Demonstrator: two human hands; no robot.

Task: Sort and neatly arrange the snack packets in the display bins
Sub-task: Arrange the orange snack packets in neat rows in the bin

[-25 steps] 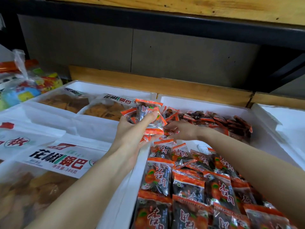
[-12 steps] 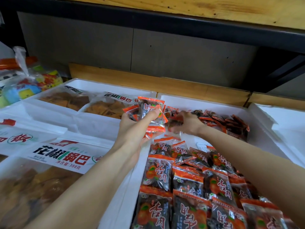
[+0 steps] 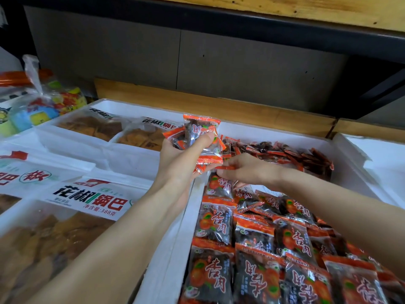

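My left hand (image 3: 179, 159) grips a bunch of small orange-and-black snack packets (image 3: 201, 137), held up over the left wall of the white foam bin (image 3: 341, 170). Just to its right, my right hand (image 3: 243, 170) pinches the orange top edge of one packet (image 3: 217, 185) at the head of the left row. Neat rows of the same packets (image 3: 252, 249) fill the near half of the bin. A loose heap of packets (image 3: 295, 155) lies along its far end.
Left of the bin, white foam bins (image 3: 72, 139) hold large clear bags of brown crisps with white labels (image 3: 92, 198). A bag of colourful sweets (image 3: 48, 104) sits at far left. Another white bin (image 3: 377, 154) stands at right; a wooden ledge (image 3: 219, 110) runs behind.
My right hand has come back from the far heap toward me and now pinches a packet at the top of the left row. My left hand still holds its bunch.
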